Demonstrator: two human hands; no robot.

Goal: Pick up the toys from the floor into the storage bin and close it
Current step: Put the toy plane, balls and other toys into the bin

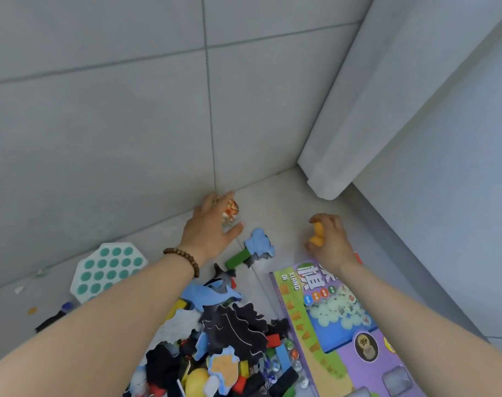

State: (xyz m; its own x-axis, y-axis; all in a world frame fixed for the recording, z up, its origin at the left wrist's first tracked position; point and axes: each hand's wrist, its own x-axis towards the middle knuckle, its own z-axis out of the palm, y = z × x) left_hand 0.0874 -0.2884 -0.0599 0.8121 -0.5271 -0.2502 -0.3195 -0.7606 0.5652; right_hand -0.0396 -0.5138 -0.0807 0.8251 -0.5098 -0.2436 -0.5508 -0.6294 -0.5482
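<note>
Toys (235,333): the main heap is on the floor (281,202) at the near edge, between our forearms, with strays out toward the far edge by the wall. Bin not in view.

Left hand (212,224) is at the far edge, fingers spread straight over a patterned ball (230,211), thumb below it, not curled round it as far as we can tell. Right hand (332,239) is clenched on an orange piece (317,239), smooth and plastic-looking, toward the far right corner.

Next strays are the green block (238,258) and blue foam animal (258,245). They touch and lie between the hands, just our side of the left thumb, so left is nearer. The block's long axis runs near-left to far-right. It is hard-edged; the foam is flat and thin, so we'd pinch it by the edge.

Game box (330,325): flat cardboard, right edge.
</note>
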